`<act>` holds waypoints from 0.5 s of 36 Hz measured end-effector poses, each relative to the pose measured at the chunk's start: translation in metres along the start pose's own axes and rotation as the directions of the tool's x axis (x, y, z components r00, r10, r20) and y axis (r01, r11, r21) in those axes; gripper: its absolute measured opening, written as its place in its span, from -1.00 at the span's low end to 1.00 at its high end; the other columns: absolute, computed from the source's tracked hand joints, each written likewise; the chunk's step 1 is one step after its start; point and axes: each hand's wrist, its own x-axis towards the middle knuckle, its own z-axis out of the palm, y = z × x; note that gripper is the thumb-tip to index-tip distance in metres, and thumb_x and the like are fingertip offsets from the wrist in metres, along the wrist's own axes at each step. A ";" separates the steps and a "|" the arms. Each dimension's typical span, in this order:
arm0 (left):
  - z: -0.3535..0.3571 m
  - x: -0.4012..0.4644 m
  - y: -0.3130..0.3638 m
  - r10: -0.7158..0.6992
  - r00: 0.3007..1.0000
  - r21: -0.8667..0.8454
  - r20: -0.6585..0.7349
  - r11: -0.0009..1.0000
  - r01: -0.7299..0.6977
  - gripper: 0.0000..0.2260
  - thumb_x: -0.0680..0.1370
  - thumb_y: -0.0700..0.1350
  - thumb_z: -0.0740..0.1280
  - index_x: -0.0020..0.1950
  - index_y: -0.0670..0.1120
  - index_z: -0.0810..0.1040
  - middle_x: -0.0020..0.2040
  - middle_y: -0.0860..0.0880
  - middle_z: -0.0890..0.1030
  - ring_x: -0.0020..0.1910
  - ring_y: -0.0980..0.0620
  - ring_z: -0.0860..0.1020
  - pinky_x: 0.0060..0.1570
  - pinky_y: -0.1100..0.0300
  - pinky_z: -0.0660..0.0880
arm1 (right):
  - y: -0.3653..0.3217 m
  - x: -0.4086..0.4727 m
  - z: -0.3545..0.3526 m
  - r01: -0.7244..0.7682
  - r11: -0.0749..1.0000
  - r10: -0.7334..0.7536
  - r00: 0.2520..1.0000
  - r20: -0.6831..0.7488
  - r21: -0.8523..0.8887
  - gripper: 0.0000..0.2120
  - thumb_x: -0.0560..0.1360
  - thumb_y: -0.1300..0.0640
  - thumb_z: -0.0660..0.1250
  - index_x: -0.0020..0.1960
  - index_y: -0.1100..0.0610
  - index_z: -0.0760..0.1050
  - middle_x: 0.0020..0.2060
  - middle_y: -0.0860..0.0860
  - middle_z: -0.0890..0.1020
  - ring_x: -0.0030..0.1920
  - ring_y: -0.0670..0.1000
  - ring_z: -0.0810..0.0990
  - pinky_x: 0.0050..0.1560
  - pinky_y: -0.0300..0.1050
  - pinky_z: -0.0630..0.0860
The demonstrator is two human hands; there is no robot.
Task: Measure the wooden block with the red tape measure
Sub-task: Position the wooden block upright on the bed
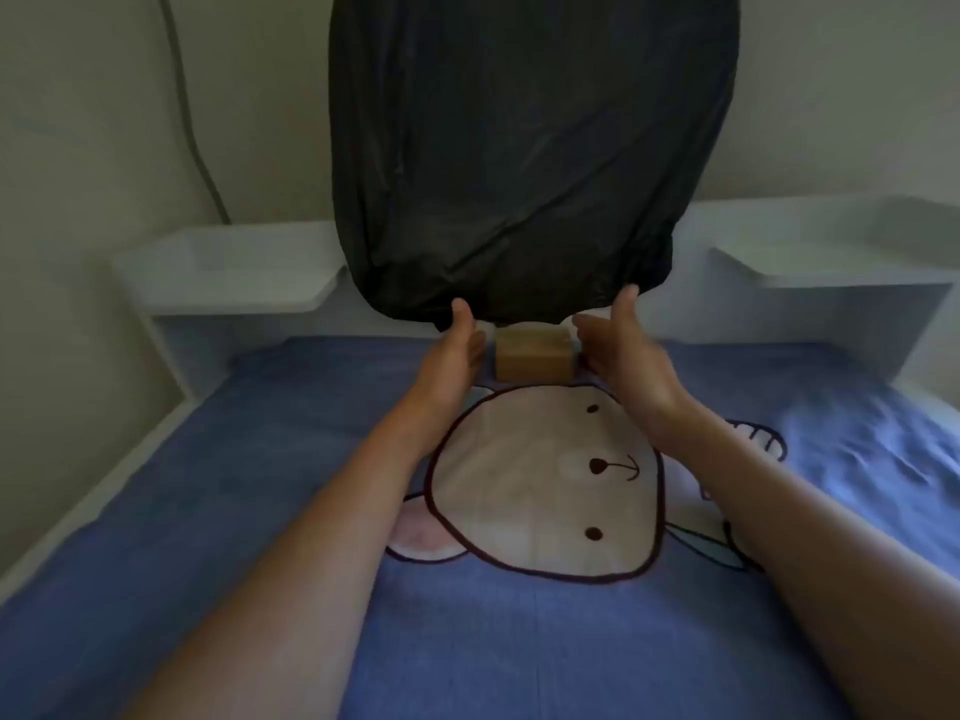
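A light wooden block (531, 354) stands on the blue bedsheet (260, 459) at the far end of the bed, under the lower edge of a large black bag (530, 148). My left hand (457, 350) is at the block's left side and my right hand (618, 350) at its right side, both with fingers spread and thumbs up. I cannot tell whether the palms touch the block. No red tape measure is visible.
The sheet carries a big cartoon bear print (540, 480). A white headboard with a shelf on the left (228, 272) and one on the right (831, 257) runs behind the block. A dark cable (192, 111) hangs down the wall.
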 end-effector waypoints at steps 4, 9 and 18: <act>0.000 -0.005 -0.002 -0.026 0.992 -0.003 0.126 1.000 0.026 -0.41 0.70 0.26 0.01 0.42 -0.19 0.42 0.05 -0.03 0.57 -0.11 0.22 0.60 -0.11 0.33 0.48 | 0.003 0.006 0.001 -0.072 0.997 0.073 0.996 0.045 -0.020 -0.17 0.50 -0.47 -0.20 0.47 0.03 0.36 0.46 0.08 0.42 0.48 0.11 0.33 0.54 0.18 0.08; 0.000 -0.012 0.003 -0.028 0.985 -0.025 0.170 0.999 0.033 -0.53 0.70 0.26 0.01 -0.02 0.02 0.58 -0.19 0.10 0.69 -0.19 0.25 0.66 -0.14 0.33 0.49 | 0.004 0.006 0.003 -0.046 0.995 0.051 0.997 0.055 -0.084 -0.17 0.49 -0.48 -0.20 0.36 0.04 0.48 0.38 0.09 0.50 0.44 0.11 0.39 0.53 0.20 0.10; -0.001 -0.025 0.017 0.017 0.985 0.126 0.173 0.991 -0.039 -0.74 0.70 0.08 0.23 0.00 -0.02 0.62 0.06 -0.09 0.68 0.09 0.01 0.67 0.15 0.15 0.57 | -0.004 -0.003 -0.004 0.102 0.938 -0.115 0.993 -0.018 -0.332 -0.52 0.58 -0.33 0.08 0.22 -0.06 0.57 0.04 -0.05 0.68 0.06 -0.01 0.64 0.05 -0.16 0.50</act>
